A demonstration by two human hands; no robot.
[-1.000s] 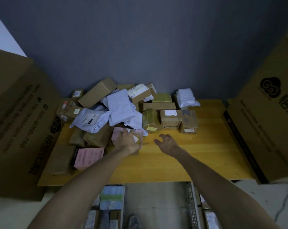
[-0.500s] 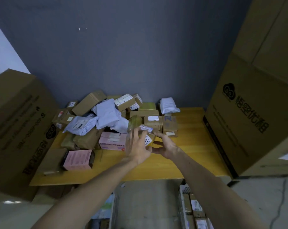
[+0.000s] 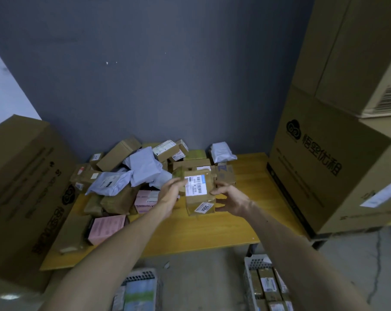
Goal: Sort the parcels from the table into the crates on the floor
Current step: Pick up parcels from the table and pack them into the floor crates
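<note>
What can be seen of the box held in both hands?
The brown cardboard box is small, with glossy tape, held tilted above the table in front of the parcel pile. A white barcode label faces the camera; a smaller tag below reads 3001. The left hand grips its left side, the right hand its right.

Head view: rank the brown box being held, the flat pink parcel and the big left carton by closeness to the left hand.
1. The brown box, gripped by the left hand itself.
2. The pink parcel, at the front left of the table.
3. The carton, standing past the table's left end.
</note>
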